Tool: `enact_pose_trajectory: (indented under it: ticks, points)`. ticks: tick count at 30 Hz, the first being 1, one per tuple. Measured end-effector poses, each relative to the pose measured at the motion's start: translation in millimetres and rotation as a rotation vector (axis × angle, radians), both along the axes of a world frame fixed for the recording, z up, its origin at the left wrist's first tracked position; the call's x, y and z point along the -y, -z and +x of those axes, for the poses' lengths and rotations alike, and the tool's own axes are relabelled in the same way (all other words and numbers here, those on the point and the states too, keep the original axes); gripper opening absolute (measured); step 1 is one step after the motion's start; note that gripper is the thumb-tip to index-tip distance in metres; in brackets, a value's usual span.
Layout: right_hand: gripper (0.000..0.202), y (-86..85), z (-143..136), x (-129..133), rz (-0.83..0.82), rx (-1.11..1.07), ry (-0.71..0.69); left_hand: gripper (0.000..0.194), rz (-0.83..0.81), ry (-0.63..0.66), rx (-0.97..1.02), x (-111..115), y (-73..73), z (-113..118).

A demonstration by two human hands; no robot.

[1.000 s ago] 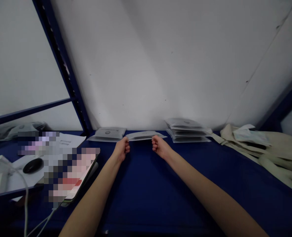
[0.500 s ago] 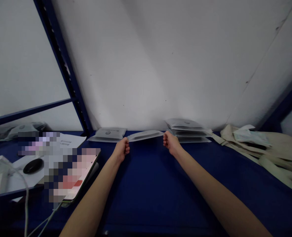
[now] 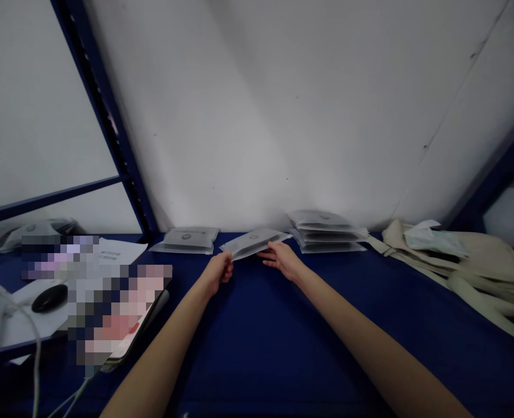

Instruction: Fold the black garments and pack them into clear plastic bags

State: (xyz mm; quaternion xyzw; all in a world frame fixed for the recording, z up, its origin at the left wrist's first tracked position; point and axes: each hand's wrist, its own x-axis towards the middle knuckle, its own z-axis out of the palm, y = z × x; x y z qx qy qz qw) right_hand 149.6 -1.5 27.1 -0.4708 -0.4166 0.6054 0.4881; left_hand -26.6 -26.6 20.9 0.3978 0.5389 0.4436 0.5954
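Note:
A frosted plastic zip bag [image 3: 253, 238] with a small round logo is held tilted above the blue surface, its right side higher. My left hand [image 3: 217, 271] is closed on its near left corner. At its near right edge, my right hand [image 3: 284, 259] holds the bag with the thumb side, the other fingers reaching out beneath the edge. A similar flat bag [image 3: 186, 239] lies to the left. On the right stands a stack of similar bags [image 3: 326, 232]. What the bags contain cannot be made out.
A blue table [image 3: 252, 348] meets a white wall [image 3: 257, 116]. On the left lie a phone-like device [image 3: 130, 325], a black mouse [image 3: 49, 298], papers [image 3: 126, 248] and white cables [image 3: 36, 371]. Beige cloth straps [image 3: 478, 267] are heaped at right. A blue metal post [image 3: 104, 116] rises at left.
My right hand has shifted left from the bag's right corner to its near edge, its fingers now straighter. The bag has tipped so its logo face shows. The view has turned slightly right.

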Motion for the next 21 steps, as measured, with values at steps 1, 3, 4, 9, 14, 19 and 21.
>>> enact_pose_trajectory:
  ticks: [1, 3, 4, 9, 14, 19, 21]
  points:
    - [0.009, -3.0, 0.1, 0.6, 0.045, 0.010, -0.002, 0.016, 0.002, 0.013, -0.023, 0.1, 0.9, 0.5]
    - [0.008, -12.7, 1.5, 2.4, 0.138, 0.029, 0.005, 0.016, 0.015, 0.031, -0.059, 0.3, 1.9, 1.5]
    - [0.008, -19.1, 3.1, 3.5, 0.179, 0.029, 0.021, 0.016, 0.025, 0.034, -0.063, 0.3, 2.1, 2.0]
    - [0.013, -53.2, 28.2, 5.2, 0.335, -0.136, 0.263, 0.012, 0.028, -0.114, -0.029, 1.1, -1.4, 3.3]
    - [0.016, -60.8, 78.5, -7.0, 0.366, -0.170, 0.660, 0.009, 0.037, -0.372, 0.024, 1.8, -5.1, 1.4]
    - [0.016, -42.0, 115.1, -22.6, 0.255, -0.115, 0.889, 0.017, 0.053, -0.545, 0.008, -0.1, -5.8, -0.1]
    - [0.017, -36.3, 121.2, -25.0, 0.202, -0.138, 0.845, 0.022, 0.043, -0.597, 0.005, -1.6, -5.9, -2.2]
